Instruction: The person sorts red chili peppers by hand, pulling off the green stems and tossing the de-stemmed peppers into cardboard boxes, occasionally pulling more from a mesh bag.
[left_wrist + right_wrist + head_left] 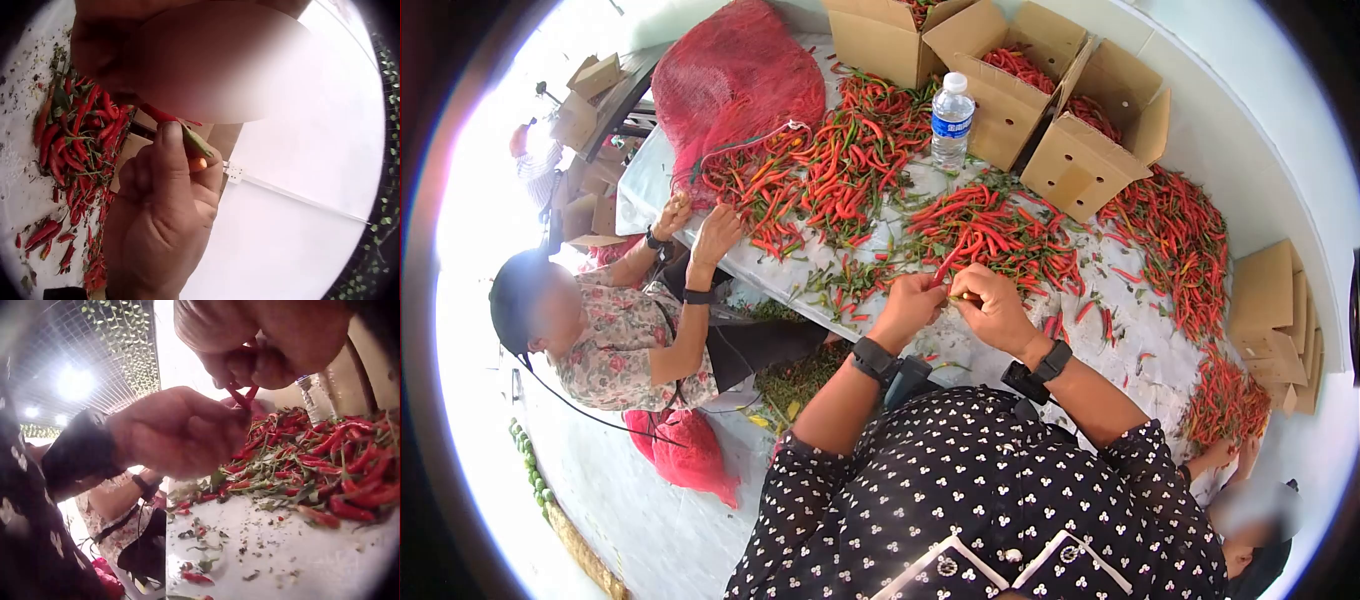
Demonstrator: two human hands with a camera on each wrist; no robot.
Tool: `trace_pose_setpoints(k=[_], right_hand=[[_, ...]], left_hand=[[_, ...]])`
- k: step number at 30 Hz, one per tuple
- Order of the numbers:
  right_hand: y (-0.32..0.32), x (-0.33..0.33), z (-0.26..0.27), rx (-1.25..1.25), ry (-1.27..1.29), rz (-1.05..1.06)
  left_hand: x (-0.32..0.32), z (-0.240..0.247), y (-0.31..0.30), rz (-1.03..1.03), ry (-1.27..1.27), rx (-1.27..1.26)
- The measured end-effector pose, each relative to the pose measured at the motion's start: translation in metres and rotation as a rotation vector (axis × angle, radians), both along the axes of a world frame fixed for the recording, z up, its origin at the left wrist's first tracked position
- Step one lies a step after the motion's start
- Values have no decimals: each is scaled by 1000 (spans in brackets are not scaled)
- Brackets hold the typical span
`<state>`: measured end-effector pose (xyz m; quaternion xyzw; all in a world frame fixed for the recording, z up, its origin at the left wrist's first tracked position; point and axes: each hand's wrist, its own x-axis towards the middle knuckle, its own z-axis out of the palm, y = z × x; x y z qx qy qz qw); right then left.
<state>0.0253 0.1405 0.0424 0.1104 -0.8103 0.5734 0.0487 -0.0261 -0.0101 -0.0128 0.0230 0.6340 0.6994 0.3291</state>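
Both hands meet over the table's near edge. A red chili (pixel 946 266) is held in the fingers of the left hand (pixel 908 312), which shows in the right wrist view as the left hand (pixel 178 432). Beside it, the right hand (pixel 998 314) pinches a chili's green end (pixel 197 142) between thumb and finger; the left wrist view shows this right hand (pixel 172 206) closely. Red chili parts (pixel 240 397) lie between the hands in the right wrist view, partly covered by fingers. Beyond the hands lies a pile of red chilies (pixel 975 228) with green stems.
A water bottle (pixel 951 122) stands behind the pile, near cardboard boxes (pixel 1080 165). A red mesh sack (pixel 735 85) and more chilies (pixel 860 150) lie at the back left. One person (pixel 630 335) sits at left, another (pixel 1260 520) at lower right.
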Motion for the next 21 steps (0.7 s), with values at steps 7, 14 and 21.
trace_pose_setpoints(k=[7,14,21], right_hand=[[4,1,14,-238,-327,-2],[65,-41,71,-639,-214,-257],[57,-38,40,-297,-403,-206]], left_hand=[[0,-1,-19,76,-61,-93],[7,6,-29,-96,-170,-5],[8,18,-6,-139,-74,63]])
